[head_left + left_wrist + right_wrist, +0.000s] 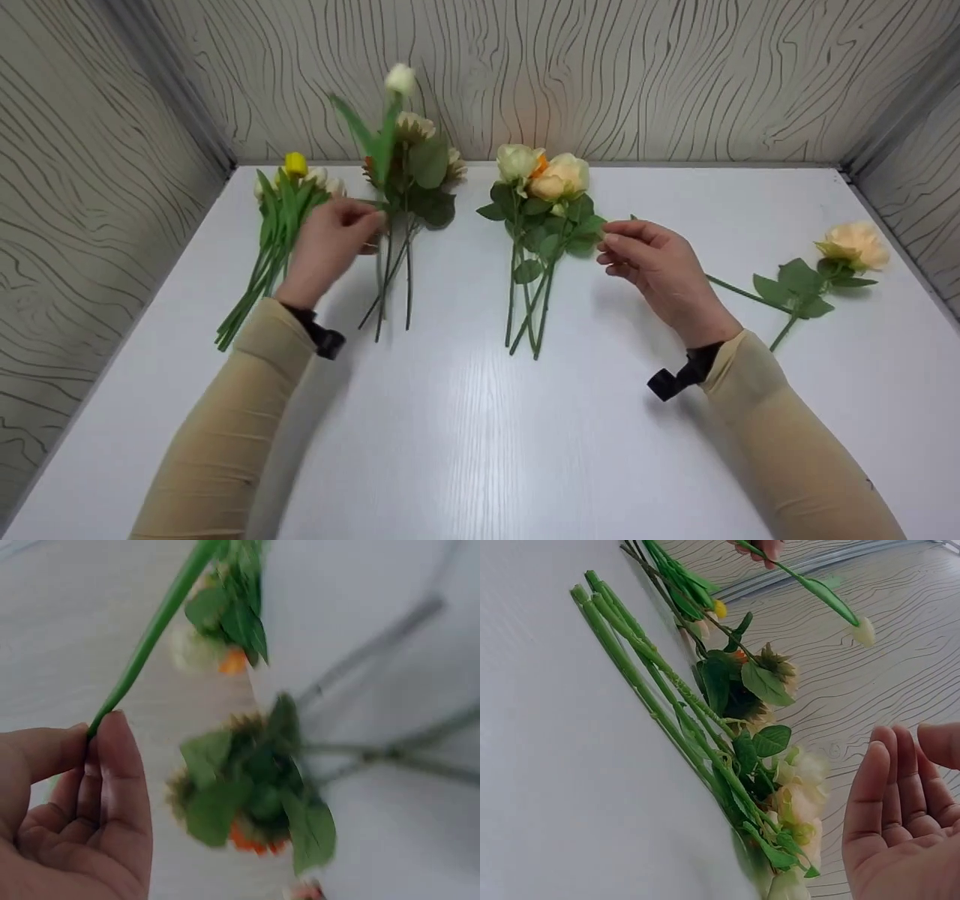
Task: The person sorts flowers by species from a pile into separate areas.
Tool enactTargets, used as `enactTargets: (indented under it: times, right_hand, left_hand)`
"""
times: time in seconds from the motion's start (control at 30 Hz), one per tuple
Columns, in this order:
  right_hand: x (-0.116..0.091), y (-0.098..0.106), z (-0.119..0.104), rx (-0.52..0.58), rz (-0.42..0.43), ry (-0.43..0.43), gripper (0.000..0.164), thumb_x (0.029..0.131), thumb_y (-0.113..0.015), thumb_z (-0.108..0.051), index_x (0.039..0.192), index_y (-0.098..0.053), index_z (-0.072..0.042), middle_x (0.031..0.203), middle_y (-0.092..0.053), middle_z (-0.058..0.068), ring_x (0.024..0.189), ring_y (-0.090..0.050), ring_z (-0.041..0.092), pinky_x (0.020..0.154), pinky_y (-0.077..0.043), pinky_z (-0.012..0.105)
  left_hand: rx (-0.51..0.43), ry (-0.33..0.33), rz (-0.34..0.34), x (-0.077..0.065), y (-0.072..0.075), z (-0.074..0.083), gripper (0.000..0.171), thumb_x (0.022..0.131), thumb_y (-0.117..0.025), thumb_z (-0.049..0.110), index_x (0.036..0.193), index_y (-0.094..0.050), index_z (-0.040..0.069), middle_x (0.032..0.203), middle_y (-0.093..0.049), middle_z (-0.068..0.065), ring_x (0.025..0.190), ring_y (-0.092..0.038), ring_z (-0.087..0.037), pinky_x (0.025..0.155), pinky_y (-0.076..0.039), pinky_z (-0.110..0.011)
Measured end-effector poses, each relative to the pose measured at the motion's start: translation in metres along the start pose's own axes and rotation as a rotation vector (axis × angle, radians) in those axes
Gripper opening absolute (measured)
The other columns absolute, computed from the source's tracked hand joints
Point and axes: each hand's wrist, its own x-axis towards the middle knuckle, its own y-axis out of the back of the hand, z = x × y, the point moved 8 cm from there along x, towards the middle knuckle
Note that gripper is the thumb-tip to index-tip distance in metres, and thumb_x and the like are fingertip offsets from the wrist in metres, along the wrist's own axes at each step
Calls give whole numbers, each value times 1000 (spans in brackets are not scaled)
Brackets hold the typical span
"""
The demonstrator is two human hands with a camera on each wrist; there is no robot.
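My left hand [334, 240] pinches the green stem of a white tulip [400, 79] between thumb and fingertips; the flower points up and away. In the left wrist view its stem [146, 645] rises from the fingertips. Behind the tulip lies a bunch of flowers with orange and cream heads [259, 799] and dark stems. The tulip bunch [274, 225], with yellow and pale heads, lies beside my left wrist. My right hand [656, 262] holds nothing, its fingers loosely bent beside the rose bunch [551, 184]. In the right wrist view, a gap shows between thumb and fingers.
A single peach rose [855, 246] with leaves lies at the right, its stem partly hidden behind my right forearm. The white table [480, 450] ends at a wood-grain patterned back wall [480, 75], with similar panels at both sides.
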Motion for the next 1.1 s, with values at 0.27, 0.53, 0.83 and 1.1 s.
enactTargets:
  times: [0.27, 0.53, 0.83, 1.1]
  right_hand:
    - [2, 4, 7, -7, 5, -17, 40, 97, -73, -20, 127, -60, 4, 104, -67, 10, 95, -66, 22, 84, -57, 30]
    - [0, 8, 8, 8, 4, -3, 40, 98, -72, -18, 127, -59, 6, 104, -67, 10, 96, -66, 22, 82, -57, 29]
    - [2, 5, 8, 10, -13, 3, 42, 99, -71, -17, 128, -57, 10, 102, -68, 8, 95, -66, 21, 82, -57, 29]
    - [4, 2, 9, 10, -18, -2, 40, 98, -72, -18, 126, -59, 8, 101, -68, 8, 95, -66, 22, 82, -57, 29]
  left_hand:
    - [96, 163, 195, 4, 92, -72, 42, 108, -53, 28, 131, -61, -5, 107, -62, -14, 86, -61, -14, 79, -57, -28]
    - [158, 266, 161, 7, 99, -100, 38, 107, -52, 24, 127, -65, -5, 99, -63, -11, 86, -59, -18, 80, -53, -31]
    - [226, 330, 133, 3, 102, -113, 38, 105, -54, 23, 127, -65, -7, 109, -64, -16, 89, -61, -18, 78, -53, -29]
    - [323, 253, 162, 0, 104, -111, 32, 103, -56, 16, 118, -67, -10, 103, -67, -20, 84, -62, -22, 71, -51, -30]
